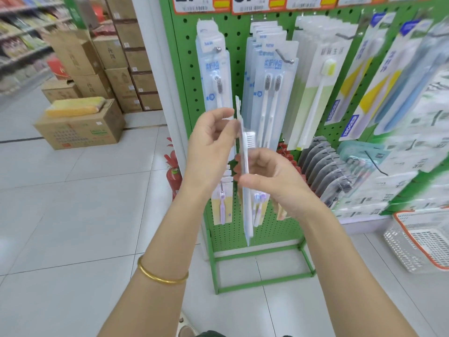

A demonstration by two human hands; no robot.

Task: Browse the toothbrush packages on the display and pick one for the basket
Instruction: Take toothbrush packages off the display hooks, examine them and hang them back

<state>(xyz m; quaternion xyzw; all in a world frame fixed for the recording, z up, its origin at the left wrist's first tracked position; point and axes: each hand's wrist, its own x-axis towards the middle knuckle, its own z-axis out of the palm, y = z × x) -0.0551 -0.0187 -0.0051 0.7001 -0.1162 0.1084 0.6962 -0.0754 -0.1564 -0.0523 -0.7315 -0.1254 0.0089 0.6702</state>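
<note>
While the green pegboard display (189,69) stands ahead and the white mesh basket (398,249) sits on the floor, low to the person's right, one toothbrush package (247,215) is held in the air before the rack.

Left hand (209,142): thumb and fingers pinch the upper edge. Right hand (269,176): fingers curled round the middle.

Step in hand, as judged: inspection. To do it well, turn the flat face toward the eyes, keep both grips on the card edges, then lower it rightward to the basket.

Long axis near vertical, hang tab up, handle end down. Seen edge-on, so the printed face probably cannot be read. Bristles (250,139) point toward the display.
</note>
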